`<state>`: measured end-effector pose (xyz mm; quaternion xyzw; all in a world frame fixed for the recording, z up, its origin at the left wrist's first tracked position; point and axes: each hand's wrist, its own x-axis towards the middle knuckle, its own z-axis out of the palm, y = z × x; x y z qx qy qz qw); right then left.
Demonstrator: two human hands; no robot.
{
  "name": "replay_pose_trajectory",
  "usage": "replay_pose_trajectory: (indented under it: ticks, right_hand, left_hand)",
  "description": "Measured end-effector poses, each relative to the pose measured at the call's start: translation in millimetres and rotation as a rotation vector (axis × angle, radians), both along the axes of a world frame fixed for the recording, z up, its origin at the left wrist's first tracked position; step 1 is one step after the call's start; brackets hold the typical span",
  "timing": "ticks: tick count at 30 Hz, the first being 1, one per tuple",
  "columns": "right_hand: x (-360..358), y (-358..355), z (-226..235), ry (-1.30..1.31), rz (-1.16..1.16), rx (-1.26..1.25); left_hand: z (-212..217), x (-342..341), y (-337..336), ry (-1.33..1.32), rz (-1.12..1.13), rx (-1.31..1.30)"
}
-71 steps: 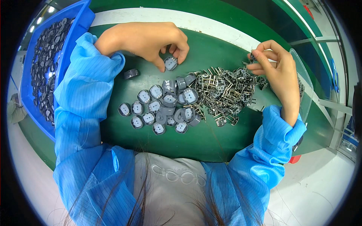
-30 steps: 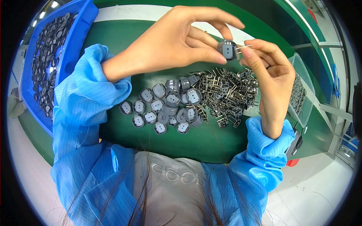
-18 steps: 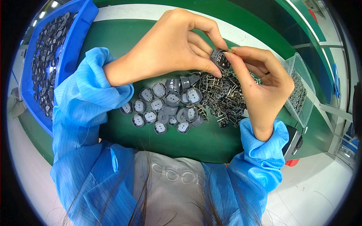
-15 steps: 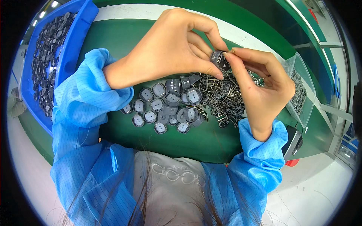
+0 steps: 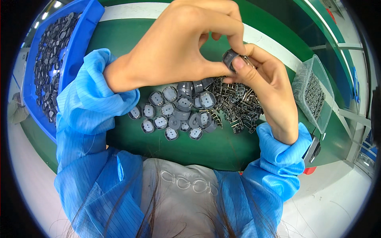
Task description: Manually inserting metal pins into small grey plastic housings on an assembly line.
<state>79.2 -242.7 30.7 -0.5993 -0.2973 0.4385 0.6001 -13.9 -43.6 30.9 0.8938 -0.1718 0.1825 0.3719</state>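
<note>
My left hand (image 5: pixel 190 41) and my right hand (image 5: pixel 266 81) meet above the table, both pinching one small dark grey plastic housing (image 5: pixel 228 58). My right thumb presses on its face. Thin metal prongs (image 5: pixel 247 60) stick out between the right fingers; whether they sit in the housing I cannot tell. Below the left wrist lies a group of similar grey housings (image 5: pixel 183 104), several showing pale inner faces with small holes. Next to them, under my right hand, is a tangled heap of black parts with metal pins (image 5: pixel 240 105).
A blue bin (image 5: pixel 75 59) full of dark plastic pieces stands at the left. At the right is a clear plastic box (image 5: pixel 326 89) holding many small metallic parts. The green table (image 5: pixel 186 148) has a white strip (image 5: pixel 131 12) along its far side. A dark device (image 5: pixel 313 150) sits by my right sleeve.
My left hand has risen and come closer, its index finger now arched over the housing. My right hand has turned, its thumb now across the housing, with the metal prongs more visible.
</note>
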Motion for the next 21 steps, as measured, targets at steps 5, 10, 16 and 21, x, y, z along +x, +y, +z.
replay_pose_trajectory:
  ticks: [5, 10, 16, 21]
  right_hand:
    - [8, 1, -13, -0.092, 0.003, 0.082]
    - [25, 0, -15, -0.689, -0.29, -0.123]
    - [63, -37, -5, -1.197, -0.337, -0.683]
    - [74, -32, -13, -0.979, -0.143, -0.762]
  left_hand:
    - [-2, 3, -4, -0.035, -0.122, -0.111]
    - [-15, 30, 17, -0.015, 0.011, -0.13]
    - [-66, 46, 130, 0.069, 0.537, 0.261]
    - [-60, 30, 121, -0.121, 0.515, 0.391]
